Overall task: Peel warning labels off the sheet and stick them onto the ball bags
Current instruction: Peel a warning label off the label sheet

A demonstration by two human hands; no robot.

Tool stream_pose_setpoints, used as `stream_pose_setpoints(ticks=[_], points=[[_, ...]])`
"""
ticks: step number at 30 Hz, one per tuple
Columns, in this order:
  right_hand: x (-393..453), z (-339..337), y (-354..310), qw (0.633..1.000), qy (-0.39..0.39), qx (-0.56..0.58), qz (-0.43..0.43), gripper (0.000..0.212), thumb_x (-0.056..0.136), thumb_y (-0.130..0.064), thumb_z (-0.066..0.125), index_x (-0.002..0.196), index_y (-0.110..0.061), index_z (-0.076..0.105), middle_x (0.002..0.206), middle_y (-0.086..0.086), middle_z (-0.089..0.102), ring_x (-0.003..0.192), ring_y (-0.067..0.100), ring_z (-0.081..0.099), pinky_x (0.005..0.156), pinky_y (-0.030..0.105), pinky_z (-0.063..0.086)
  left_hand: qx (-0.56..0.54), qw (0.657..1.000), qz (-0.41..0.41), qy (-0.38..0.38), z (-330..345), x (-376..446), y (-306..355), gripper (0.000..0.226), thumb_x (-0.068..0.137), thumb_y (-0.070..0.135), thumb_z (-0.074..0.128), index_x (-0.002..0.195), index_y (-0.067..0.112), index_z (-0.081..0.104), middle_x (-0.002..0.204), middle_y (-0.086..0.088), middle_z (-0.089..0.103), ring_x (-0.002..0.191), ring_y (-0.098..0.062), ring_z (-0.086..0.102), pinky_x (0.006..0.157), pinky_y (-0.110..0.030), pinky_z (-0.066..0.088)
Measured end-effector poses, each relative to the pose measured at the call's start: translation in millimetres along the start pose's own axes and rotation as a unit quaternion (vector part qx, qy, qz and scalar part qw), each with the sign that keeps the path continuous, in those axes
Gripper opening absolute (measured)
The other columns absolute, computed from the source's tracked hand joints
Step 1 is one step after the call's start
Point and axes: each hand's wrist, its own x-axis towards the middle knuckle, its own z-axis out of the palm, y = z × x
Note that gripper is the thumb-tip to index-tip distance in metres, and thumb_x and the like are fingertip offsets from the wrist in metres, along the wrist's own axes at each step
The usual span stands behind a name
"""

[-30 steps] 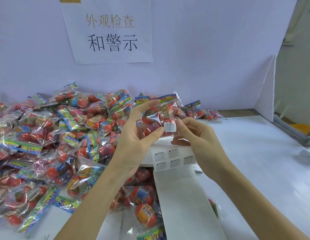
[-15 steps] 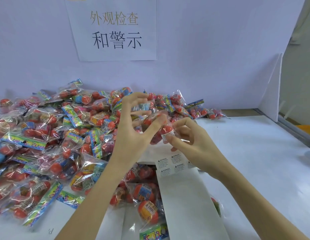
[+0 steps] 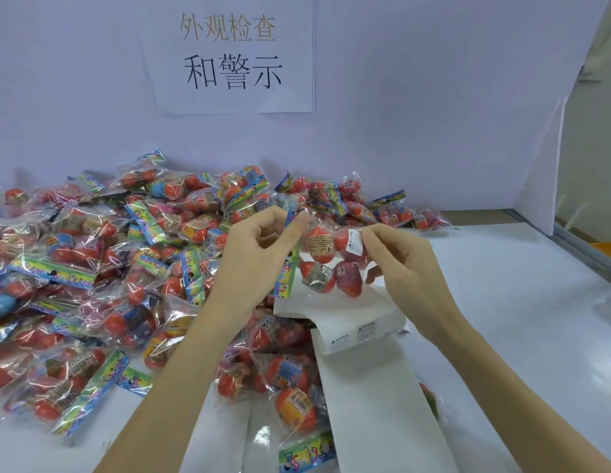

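Observation:
A clear ball bag with several red balls hangs in the air between my hands. My left hand pinches its left edge near the colourful header strip. My right hand grips its right side, thumb and fingers beside a white warning label stuck on the bag. Below them lies the white label sheet, with two warning labels visible on it. A big pile of ball bags fills the table's left half.
A long white backing strip runs from the sheet toward me, with more ball bags lying beside it. A paper sign with Chinese writing hangs on the back wall. White table surface extends to the right.
My hands have turned the bag and spread it out sideways. My left hand went from cupping the bag to pinching its left edge. The label now faces sideways near my right fingers.

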Motion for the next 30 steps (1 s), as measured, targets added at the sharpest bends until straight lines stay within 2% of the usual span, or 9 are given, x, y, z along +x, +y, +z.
stream_pose_setpoints(ticks=[3,5,9,11,14,18,22,26,30], points=[[-0.5,1.3,-2.6,0.999,-0.014,0.028,0.021,0.029,0.11,-0.013,0.049,0.102,-0.01,0.077,0.093,0.009,0.076,0.088,0.032,0.068,0.065,0.029,0.058,0.034,0.999,0.04,0.0,4.9,-1.7,1.9,0.039,0.108,0.036,0.056,0.088,0.003,0.059,0.078,-0.026,0.05,0.065,-0.03,0.039,0.06,-0.026,0.038],[-1.3,3.6,-6.3,0.998,-0.021,0.046,0.029,0.031,0.111,-0.014,0.047,0.107,-0.01,0.076,0.095,0.007,0.077,0.086,0.027,0.071,0.065,0.03,0.06,0.054,0.997,0.049,0.019,8.4,-4.2,1.9,0.038,0.111,0.032,0.05,0.087,0.003,0.053,0.07,-0.017,0.047,0.057,-0.02,0.039,0.055,-0.033,0.038],[-5.5,5.0,-12.2,0.99,-0.124,0.043,0.055,0.039,0.101,-0.041,0.052,0.13,-0.017,0.061,0.093,0.003,0.078,0.079,0.022,0.074,0.064,0.033,0.058,0.045,0.992,0.061,0.099,10.4,-8.1,0.8,0.031,0.113,0.027,0.045,0.084,0.016,0.046,0.061,0.003,0.051,0.043,-0.011,0.052,0.042,-0.018,0.043],[-7.9,7.9,-12.2,0.984,-0.164,0.03,0.06,0.035,0.101,-0.034,0.059,0.133,-0.019,0.057,0.087,0.005,0.079,0.073,0.022,0.073,0.066,0.035,0.058,0.06,0.987,0.085,0.126,10.5,-9.0,0.9,0.033,0.113,0.026,0.047,0.081,0.018,0.045,0.06,0.002,0.05,0.039,-0.013,0.052,0.038,-0.015,0.04],[-7.8,9.5,-7.8,0.983,-0.162,0.056,0.066,0.028,0.104,-0.021,0.06,0.132,-0.016,0.058,0.08,0.006,0.077,0.068,0.019,0.067,0.068,0.034,0.058,0.091,0.979,0.112,0.141,10.7,-7.4,-0.3,0.032,0.112,0.023,0.05,0.081,0.013,0.051,0.06,0.001,0.049,0.046,-0.01,0.053,0.046,-0.013,0.039],[-4.1,4.1,-4.4,0.98,-0.148,0.095,0.092,0.044,0.096,-0.03,0.067,0.137,-0.019,0.056,0.072,0.002,0.069,0.065,0.014,0.058,0.066,0.024,0.052,0.092,0.982,0.105,0.131,5.3,-2.3,-2.8,0.035,0.111,0.024,0.054,0.082,0.004,0.058,0.063,-0.01,0.055,0.051,-0.014,0.044,0.054,-0.021,0.035],[-4.2,1.4,-5.7,0.976,-0.167,0.113,0.082,0.046,0.091,-0.034,0.07,0.133,-0.027,0.056,0.073,0.004,0.069,0.066,0.016,0.055,0.067,0.022,0.05,0.091,0.982,0.109,0.124,2.2,-1.9,-1.5,0.038,0.111,0.025,0.053,0.084,-0.001,0.057,0.058,-0.02,0.049,0.046,-0.017,0.036,0.048,-0.021,0.028],[-6.3,-1.8,-10.5,0.962,-0.21,0.141,0.104,0.04,0.096,-0.039,0.064,0.132,-0.023,0.057,0.081,0.009,0.073,0.072,0.02,0.065,0.069,0.026,0.054,0.081,0.985,0.101,0.111,1.4,-2.9,-0.1,0.038,0.11,0.025,0.053,0.084,-0.002,0.056,0.049,0.001,0.041,0.039,-0.01,0.033,0.043,-0.018,0.027],[-8.3,3.0,-14.9,0.959,-0.237,0.092,0.123,0.036,0.098,-0.054,0.058,0.099,-0.02,0.068,0.08,0.012,0.074,0.069,0.023,0.067,0.066,0.031,0.056,0.065,0.991,0.09,0.071,5.6,-6.9,2.3,0.034,0.106,0.036,0.057,0.086,0.01,0.062,0.05,-0.002,0.043,0.041,-0.02,0.036,0.042,-0.035,0.036]])
